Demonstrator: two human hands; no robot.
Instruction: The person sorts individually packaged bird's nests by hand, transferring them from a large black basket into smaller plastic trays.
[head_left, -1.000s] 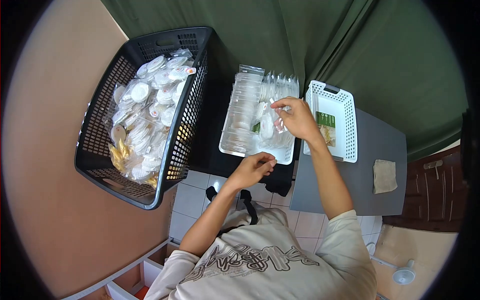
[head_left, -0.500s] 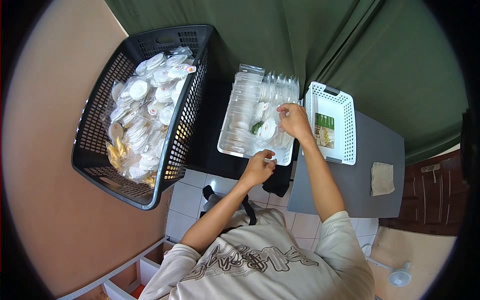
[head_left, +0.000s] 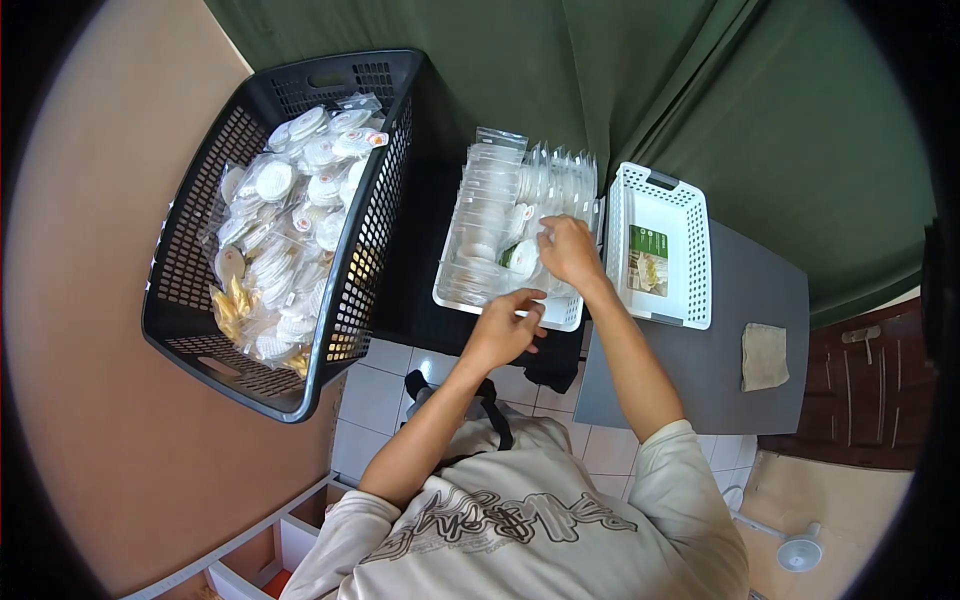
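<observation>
A white basket [head_left: 437, 297] holds rows of clear plastic packets [head_left: 490, 195] stood on edge, with round white discs inside. Over the right row my right hand [head_left: 572, 252] reaches in, fingers bent and apart, touching or just above the packets. Beside its fingers, a packet with a white disc [head_left: 524, 258] leans with some green showing under it. My left hand [head_left: 508, 328] hovers at the basket's near edge, fingers loosely curved and apart, with nothing seen in it. The right fingertips partly hide the packets below them.
At left stands a large black basket [head_left: 318, 365] heaped with bagged white discs and some gold-coloured pieces. To the right, a smaller white basket [head_left: 700, 255] holds a green-and-white card [head_left: 648, 260] on a grey table [head_left: 690, 370]. A folded beige cloth [head_left: 765, 357] lies there too.
My right hand has moved left and slightly down over the packets. My left hand has shifted a little left and up. The disc packet near the right fingers has moved slightly left.
</observation>
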